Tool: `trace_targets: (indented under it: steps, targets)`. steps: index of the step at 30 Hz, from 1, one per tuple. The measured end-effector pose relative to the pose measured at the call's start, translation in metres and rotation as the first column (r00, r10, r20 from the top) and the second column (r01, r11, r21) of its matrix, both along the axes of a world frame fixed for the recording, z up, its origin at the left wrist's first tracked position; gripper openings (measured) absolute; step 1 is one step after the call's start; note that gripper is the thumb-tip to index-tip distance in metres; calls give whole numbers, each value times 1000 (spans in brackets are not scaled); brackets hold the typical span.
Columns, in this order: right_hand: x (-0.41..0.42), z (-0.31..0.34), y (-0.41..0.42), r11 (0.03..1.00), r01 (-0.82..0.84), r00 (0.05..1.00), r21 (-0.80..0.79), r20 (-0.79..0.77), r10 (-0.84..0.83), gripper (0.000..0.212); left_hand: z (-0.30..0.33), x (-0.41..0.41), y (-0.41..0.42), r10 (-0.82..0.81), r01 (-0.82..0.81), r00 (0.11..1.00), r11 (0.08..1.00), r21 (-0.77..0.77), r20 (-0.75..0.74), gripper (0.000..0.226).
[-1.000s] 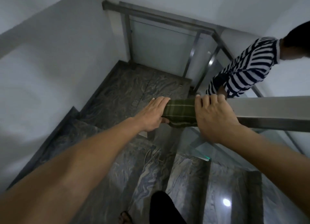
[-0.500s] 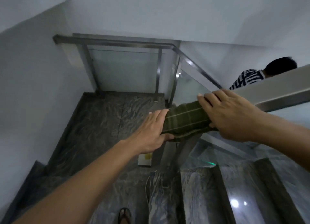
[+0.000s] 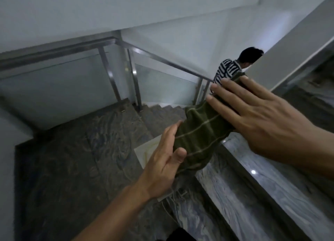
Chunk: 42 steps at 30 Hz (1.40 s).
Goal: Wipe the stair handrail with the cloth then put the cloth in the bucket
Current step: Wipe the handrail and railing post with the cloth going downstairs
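Two bare hands work a dark green cloth (image 3: 200,137) with pale plaid lines, seen from above on a stairwell. The cloth is draped over something that slopes up toward the right; what lies under it is hidden by the fabric and the hands. The left hand (image 3: 162,161) presses its palm and straight fingers against the cloth's lower left end, thumb laid on the fabric, the grip released and flat, not curled around anything. The right hand (image 3: 260,118) lies on top of the cloth's upper part, fingers spread and extended, also flat with a released grip, pressing down without clenching. A corner of the cloth pokes out beyond the right fingertips. Below the hands, grey veined marble steps (image 3: 244,195) descend to a dark marble landing (image 3: 75,159). Around the landing runs a metal handrail (image 3: 59,49) with steel posts and glass panels (image 3: 54,89), turning down along a lower flight. On that lower flight, partly hidden by the right hand, stands another person in a black-and-white striped shirt (image 3: 226,69), facing away. A pale rectangular object (image 3: 146,150) lies at the landing's edge under the left hand; it is too obscured to identify. Some loose threads hang below the left wrist.
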State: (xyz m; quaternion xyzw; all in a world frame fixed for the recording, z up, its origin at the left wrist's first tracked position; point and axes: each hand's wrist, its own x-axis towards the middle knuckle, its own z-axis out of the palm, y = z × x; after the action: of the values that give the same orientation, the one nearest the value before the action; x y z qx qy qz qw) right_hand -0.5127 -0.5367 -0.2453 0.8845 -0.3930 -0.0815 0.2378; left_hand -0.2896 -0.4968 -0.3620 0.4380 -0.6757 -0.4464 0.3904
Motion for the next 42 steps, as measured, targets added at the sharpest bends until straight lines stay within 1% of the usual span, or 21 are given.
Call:
trace_targets:
  steps: [2,4,7,9,11,15,18,20,21,24,27,29,30,33,34,37,39,42]
  targets:
    - [7,-4,9,998,70,996,-2,57,-70,69,-2,5,-6,-58,59,998,998,32,-31,76]
    - [17,-10,17,989,149,983,-15,108,-147,66,-4,11,-12,-121,123,992,991,50,-39,76]
    - [31,-20,28,959,282,951,-5,130,-279,62,-9,22,-21,-259,262,965,963,69,-47,81]
    - [44,-25,34,931,364,921,-11,151,-359,62,-11,30,-30,-349,350,937,935,55,-26,79]
    - [57,-30,40,904,428,891,4,166,-423,67,-14,35,-39,-417,417,909,907,56,-10,74]
    - [80,-39,51,852,522,831,32,204,-517,75,-13,41,-50,-490,490,872,872,20,-1,71]
    - [99,-45,64,824,555,781,113,269,-563,82,-14,45,-53,-534,534,845,845,-4,-28,68]
    - [114,-52,74,827,543,753,147,349,-557,74,-17,47,-53,-546,544,836,837,-50,-44,61]
    - [121,-58,79,823,551,737,135,384,-556,71,-20,48,-54,-553,549,832,833,-71,-48,57]
    - [137,-85,86,773,633,655,48,499,-568,70,-37,52,-60,-589,584,807,806,-99,-42,53]
    - [147,-108,82,718,694,599,-59,600,-530,65,-61,52,-68,-618,609,786,778,-157,-9,50]
    - [151,-119,80,671,735,564,-104,644,-517,62,-79,51,-73,-647,635,762,753,-173,-21,51]
    - [157,-127,80,640,755,554,-140,658,-510,61,-89,51,-75,-680,664,732,724,-186,-33,54]
    - [167,-143,79,580,799,492,-161,731,-474,59,-110,44,-82,-727,695,683,678,-239,-75,63]
    - [174,-152,78,544,821,461,-174,764,-451,60,-114,44,-83,-744,703,664,656,-275,-76,66]
    - [196,-171,66,451,881,313,-143,890,-330,61,-116,43,-89,-786,712,611,599,-366,-95,77]
    - [208,-178,58,391,906,264,-164,940,-217,59,-110,45,-90,-806,705,578,572,-419,-127,81]
    - [218,-186,56,326,929,219,-176,971,-100,57,-108,42,-94,-809,677,573,557,-481,-131,75]
